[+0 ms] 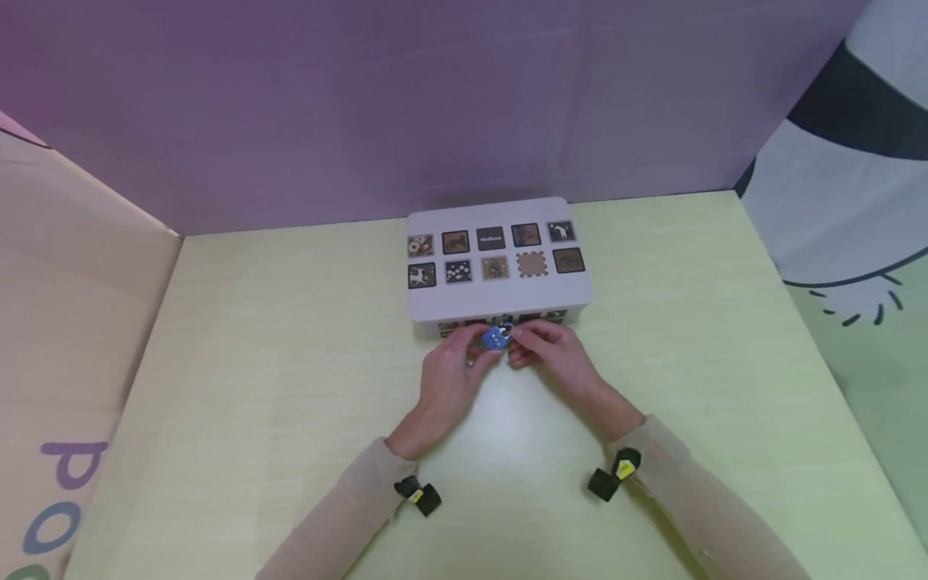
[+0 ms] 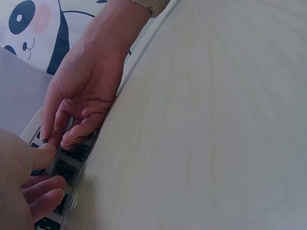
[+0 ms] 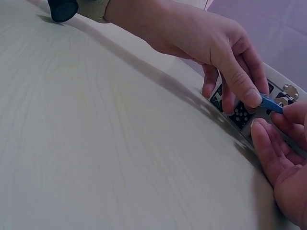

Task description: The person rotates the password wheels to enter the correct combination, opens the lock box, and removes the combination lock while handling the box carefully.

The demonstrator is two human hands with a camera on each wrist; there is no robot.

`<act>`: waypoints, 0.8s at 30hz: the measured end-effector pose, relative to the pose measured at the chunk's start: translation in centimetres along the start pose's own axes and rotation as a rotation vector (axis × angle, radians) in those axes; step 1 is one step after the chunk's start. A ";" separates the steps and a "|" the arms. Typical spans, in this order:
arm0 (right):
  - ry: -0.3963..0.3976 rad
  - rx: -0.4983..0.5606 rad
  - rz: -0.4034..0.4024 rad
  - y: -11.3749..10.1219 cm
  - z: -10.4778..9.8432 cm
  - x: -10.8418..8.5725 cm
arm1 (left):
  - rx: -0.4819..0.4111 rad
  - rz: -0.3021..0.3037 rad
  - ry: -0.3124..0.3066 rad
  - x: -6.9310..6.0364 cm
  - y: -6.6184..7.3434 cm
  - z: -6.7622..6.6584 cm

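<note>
A small blue padlock (image 1: 495, 338) is held between the two hands, just in front of a white box (image 1: 500, 304). My left hand (image 1: 451, 372) pinches its blue body between thumb and fingers. The fingertips of my right hand (image 1: 561, 360) pinch its other end, by the metal shackle. In the right wrist view the padlock (image 3: 271, 104) shows as a thin blue edge between both hands, beside a metal clasp (image 3: 289, 92) on the box's front. Fingers largely cover the padlock in the left wrist view. Whether the shackle passes through the clasp, I cannot tell.
Dark and brown square pictures cover the closed box's lid and front. It stands at the back of a pale wood-grain table (image 1: 290, 346), near a purple backdrop (image 1: 326, 113). Printed cloths hang left and right. A small black device (image 1: 615, 474) sits at each wrist.
</note>
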State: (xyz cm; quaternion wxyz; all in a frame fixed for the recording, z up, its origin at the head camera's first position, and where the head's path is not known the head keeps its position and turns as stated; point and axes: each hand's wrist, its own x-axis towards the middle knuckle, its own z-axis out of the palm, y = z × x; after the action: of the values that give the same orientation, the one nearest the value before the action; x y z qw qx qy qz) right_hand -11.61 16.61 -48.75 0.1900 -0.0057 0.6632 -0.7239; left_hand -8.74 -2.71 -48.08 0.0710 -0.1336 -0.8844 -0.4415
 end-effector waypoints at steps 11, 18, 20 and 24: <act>-0.003 0.022 0.002 0.1 0.0 -0.1 | 0.014 0.006 -0.002 -0.1 -0.1 0.1; -0.005 0.011 -0.001 0.1 -0.1 -0.1 | -0.002 0.003 -0.007 -0.2 -0.3 0.1; -0.007 0.007 -0.001 0.1 -0.1 -0.1 | -0.003 0.000 -0.009 -0.2 -0.3 0.1; -0.008 -0.001 -0.002 0.1 -0.1 0.0 | 0.003 -0.003 -0.009 -0.2 -0.3 0.0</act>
State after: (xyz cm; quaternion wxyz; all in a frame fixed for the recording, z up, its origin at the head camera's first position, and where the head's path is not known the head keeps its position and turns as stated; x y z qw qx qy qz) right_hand -11.56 16.69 -48.89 0.1919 -0.0092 0.6628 -0.7237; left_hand -8.61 -2.88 -48.35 0.0665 -0.1340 -0.8856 -0.4397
